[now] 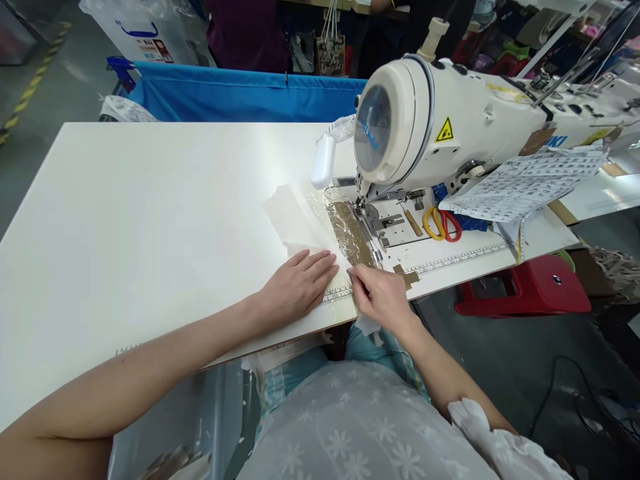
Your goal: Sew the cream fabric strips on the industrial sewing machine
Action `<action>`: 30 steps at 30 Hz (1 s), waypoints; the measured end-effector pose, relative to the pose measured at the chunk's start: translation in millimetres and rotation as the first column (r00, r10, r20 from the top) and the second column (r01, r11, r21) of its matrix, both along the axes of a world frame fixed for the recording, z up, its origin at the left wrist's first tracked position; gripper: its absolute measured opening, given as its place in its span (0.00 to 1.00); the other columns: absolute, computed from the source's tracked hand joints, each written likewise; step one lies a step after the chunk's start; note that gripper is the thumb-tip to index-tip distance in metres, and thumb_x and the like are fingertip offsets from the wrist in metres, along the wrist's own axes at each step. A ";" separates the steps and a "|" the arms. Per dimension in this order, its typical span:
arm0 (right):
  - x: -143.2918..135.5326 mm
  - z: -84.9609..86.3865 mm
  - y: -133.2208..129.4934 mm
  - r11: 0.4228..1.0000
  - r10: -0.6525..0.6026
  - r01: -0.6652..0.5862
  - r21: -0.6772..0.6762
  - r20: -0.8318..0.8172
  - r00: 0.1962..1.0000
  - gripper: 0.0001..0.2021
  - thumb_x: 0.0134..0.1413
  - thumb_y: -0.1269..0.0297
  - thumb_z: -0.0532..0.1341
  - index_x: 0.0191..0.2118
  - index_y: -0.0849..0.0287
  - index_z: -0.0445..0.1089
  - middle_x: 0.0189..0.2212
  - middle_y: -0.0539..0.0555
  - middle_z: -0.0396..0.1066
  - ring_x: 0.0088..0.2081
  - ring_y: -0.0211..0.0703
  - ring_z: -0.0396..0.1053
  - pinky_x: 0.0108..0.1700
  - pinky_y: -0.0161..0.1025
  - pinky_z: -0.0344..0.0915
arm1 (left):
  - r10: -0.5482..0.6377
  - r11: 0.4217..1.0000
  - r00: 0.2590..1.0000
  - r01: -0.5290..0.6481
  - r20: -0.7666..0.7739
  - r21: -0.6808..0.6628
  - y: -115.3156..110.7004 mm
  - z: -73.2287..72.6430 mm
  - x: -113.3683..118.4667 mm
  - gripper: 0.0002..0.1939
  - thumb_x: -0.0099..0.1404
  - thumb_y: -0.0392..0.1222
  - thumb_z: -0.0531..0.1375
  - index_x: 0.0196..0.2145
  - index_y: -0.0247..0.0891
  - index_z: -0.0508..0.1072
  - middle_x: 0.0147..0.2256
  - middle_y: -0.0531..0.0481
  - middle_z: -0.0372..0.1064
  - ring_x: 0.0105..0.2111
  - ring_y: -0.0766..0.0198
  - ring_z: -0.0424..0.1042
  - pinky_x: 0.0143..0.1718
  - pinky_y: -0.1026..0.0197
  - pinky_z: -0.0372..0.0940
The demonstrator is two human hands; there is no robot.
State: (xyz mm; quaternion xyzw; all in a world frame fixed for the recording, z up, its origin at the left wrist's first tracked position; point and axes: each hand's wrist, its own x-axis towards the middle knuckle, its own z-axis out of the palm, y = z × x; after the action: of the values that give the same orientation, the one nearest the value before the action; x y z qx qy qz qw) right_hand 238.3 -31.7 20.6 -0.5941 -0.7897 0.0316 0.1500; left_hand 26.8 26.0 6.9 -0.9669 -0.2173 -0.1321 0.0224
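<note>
A thin white cloth piece (295, 217) lies on the white table, left of the sewing machine's needle area. My left hand (300, 283) rests flat on its lower end, fingers stretched out and side by side. Just to the right, my right hand (380, 293) is closed in a pinch at the cloth's right edge, near the table's front edge. What its fingertips hold is too small to make out. The white sewing machine (400, 127) stands beyond my right hand, with brown tape (350, 233) on the bed beside its needle.
Yellow and red scissors (443, 223) and a wooden-handled tool (413, 223) lie on the machine bed. Printed paper (530, 183) hangs at the machine's right. A blue cloth bin (240, 93) is behind the table, a red stool (540, 287) at right, a plastic bin (175, 413) below left.
</note>
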 end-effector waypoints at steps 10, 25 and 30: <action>12.3 3.1 -17.7 1.000 -0.008 0.007 -0.014 -0.035 0.999 0.11 0.63 0.68 0.50 0.36 0.58 0.70 0.22 0.49 0.72 0.24 0.38 0.67 0.26 0.34 0.47 | -0.067 0.995 0.996 0.072 0.061 -0.071 -5.2 2.5 4.6 0.19 0.74 0.38 0.51 0.58 0.28 0.68 0.60 0.37 0.66 0.63 0.50 0.61 0.64 0.44 0.54; 5.6 -0.9 -11.6 0.999 -0.041 0.040 -0.027 -0.057 0.998 0.12 0.66 0.66 0.49 0.38 0.58 0.69 0.25 0.50 0.74 0.25 0.38 0.68 0.27 0.35 0.47 | -0.107 0.990 0.994 0.109 0.027 -0.086 -12.4 2.6 7.7 0.20 0.73 0.37 0.52 0.61 0.32 0.67 0.61 0.39 0.65 0.62 0.51 0.63 0.65 0.45 0.54; 18.1 10.8 -21.4 0.995 0.025 -0.021 -0.095 0.048 0.999 0.11 0.62 0.69 0.50 0.33 0.57 0.67 0.22 0.49 0.70 0.23 0.38 0.63 0.27 0.36 0.44 | -0.105 0.992 0.994 0.106 0.013 -0.073 -13.0 3.8 7.0 0.20 0.72 0.36 0.53 0.60 0.33 0.67 0.61 0.39 0.64 0.62 0.52 0.63 0.64 0.46 0.55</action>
State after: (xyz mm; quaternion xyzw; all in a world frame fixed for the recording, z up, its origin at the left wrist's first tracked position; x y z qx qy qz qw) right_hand 256.5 -53.1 31.4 -0.5920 -0.7975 0.0560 0.1020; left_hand 33.7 13.0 10.7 -0.9766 -0.1706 -0.1296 -0.0212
